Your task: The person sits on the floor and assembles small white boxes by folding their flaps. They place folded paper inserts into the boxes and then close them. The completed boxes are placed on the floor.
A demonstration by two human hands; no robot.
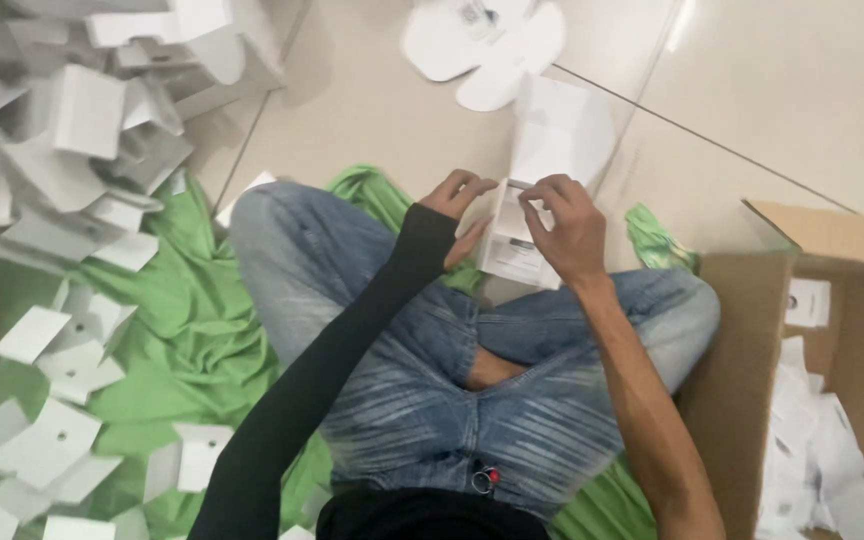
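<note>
Small white cardboard box, half folded, held over the lap, centre. Left hand grips its left side; right hand pinches the top flap: folding step, likely flap tuck next. Flat white blanks on green cloth left; brown carton right.

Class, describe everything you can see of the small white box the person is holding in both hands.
The small white box looks like thin folded cardboard, plain white with a small dark printed label on its lower face. Its top flap stands open, rising away from the person. It is held above the crossed legs in blue jeans, tilted slightly. The left hand, in a black sleeve, grips its left side, while the bare right hand pinches its upper edge with fingertips. Nothing else touches it.
</note>
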